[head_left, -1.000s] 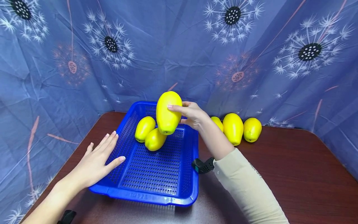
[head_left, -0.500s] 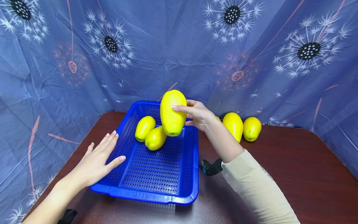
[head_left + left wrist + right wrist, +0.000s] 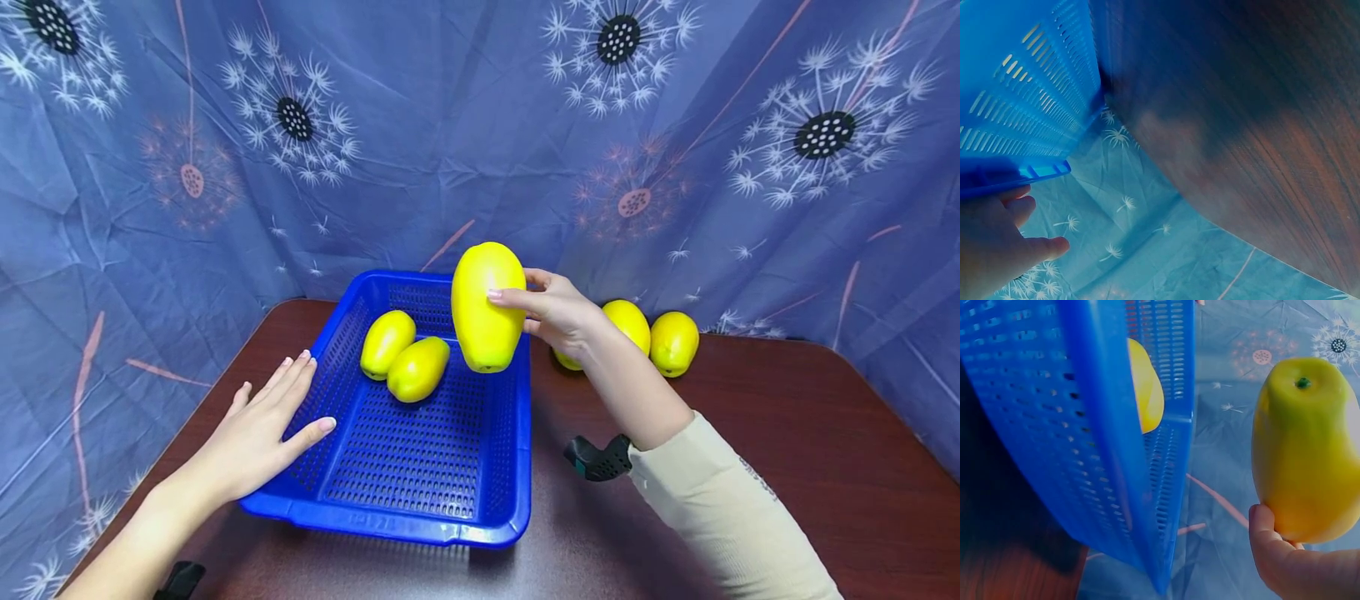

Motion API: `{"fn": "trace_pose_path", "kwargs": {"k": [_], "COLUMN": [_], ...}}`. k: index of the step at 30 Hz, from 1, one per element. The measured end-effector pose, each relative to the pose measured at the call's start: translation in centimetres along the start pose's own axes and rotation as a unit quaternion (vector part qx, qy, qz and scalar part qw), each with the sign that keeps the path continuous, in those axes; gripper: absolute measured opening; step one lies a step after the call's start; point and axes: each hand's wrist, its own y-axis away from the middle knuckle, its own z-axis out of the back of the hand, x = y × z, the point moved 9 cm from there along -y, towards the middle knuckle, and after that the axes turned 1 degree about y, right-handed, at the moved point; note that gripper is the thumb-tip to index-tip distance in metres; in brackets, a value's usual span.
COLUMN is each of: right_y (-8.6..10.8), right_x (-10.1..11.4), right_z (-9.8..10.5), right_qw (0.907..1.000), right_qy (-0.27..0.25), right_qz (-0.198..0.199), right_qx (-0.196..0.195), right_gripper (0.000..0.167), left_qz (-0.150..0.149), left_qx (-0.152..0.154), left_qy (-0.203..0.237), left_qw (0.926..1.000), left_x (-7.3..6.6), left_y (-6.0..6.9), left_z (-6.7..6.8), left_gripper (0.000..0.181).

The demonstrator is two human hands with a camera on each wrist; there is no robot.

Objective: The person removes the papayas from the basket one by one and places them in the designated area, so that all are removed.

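Observation:
My right hand [image 3: 562, 312] grips a large yellow fruit [image 3: 489, 308], held upright above the right rim of the blue basket [image 3: 382, 527]. In the right wrist view the same fruit [image 3: 1307, 456] shows its green stem spot, with the fingers [image 3: 1266, 540] against its lower side. My left hand [image 3: 258, 437] lies with spread, straight fingers on the basket's left rim; the left wrist view shows that hand [image 3: 997, 240] touching the rim from outside. Two yellow fruits [image 3: 387, 343] [image 3: 418, 370] rest side by side in the basket's back left part.
Right of the basket, several yellow fruits [image 3: 674, 344] stand at the back of the dark brown table [image 3: 787, 450], partly hidden by my right forearm. A blue curtain with dandelion prints [image 3: 465, 125] hangs behind the table and along its left side.
My right hand has moved to the right with the large fruit, from above the basket's back middle to its right rim. The left hand and the basket have hardly moved.

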Motion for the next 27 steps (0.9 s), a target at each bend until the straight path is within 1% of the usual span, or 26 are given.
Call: {"fn": "trace_pose_path", "kwargs": {"k": [7, 15, 18, 22, 27], "right_y": [1.0, 2.0, 2.5, 3.3, 4.1], "right_x": [-0.2, -0.7, -0.9, -1.1, -1.8], "right_z": [1.2, 2.6, 3.3, 4.2, 5.1], "right_qw": [1.0, 0.9996, 0.9992, 0.9984, 0.9988], "right_qy": [0.008, 0.021, 0.032, 0.053, 0.044], "right_qz": [-0.001, 0.014, 0.014, 0.014, 0.015], "right_qx": [-0.005, -0.011, -0.017, -0.018, -0.018], "right_gripper": [0.065, 0.065, 0.065, 0.068, 0.073], "left_qz": [0.0, 0.002, 0.003, 0.004, 0.003], "left_qx": [0.0, 0.001, 0.001, 0.001, 0.0], "left_qy": [0.001, 0.002, 0.002, 0.003, 0.003], "left_qw": [1.0, 1.0, 1.0, 1.0, 1.0], "left_x": [-0.1, 0.0, 0.0, 0.0, 0.0], "left_y": [0.0, 0.1, 0.0, 0.0, 0.0], "left_z": [0.1, 0.1, 0.0, 0.0, 0.0], "left_gripper": [0.079, 0.079, 0.079, 0.079, 0.079]}}
